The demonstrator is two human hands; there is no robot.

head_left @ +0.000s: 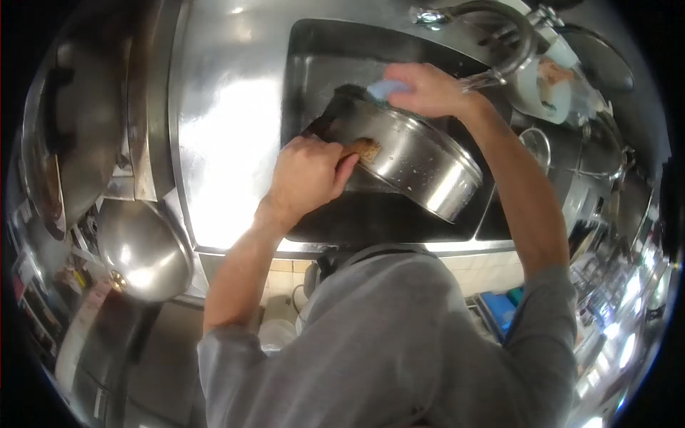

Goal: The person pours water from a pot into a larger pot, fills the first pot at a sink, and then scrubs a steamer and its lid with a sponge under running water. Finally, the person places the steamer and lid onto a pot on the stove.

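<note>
Steel pot (421,160), tilted, in sink (342,64); left hand (308,173) clasping its near side; right hand (432,91) gripping blue pad (387,88), far side. Apparently scrubbing; next stroke needs steady hold.

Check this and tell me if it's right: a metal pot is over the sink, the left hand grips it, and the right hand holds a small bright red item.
Not quite: the small item in the right hand is pale blue, not bright red, as the head view shows. The metal pot is over the sink, and the left hand grips it.
</note>
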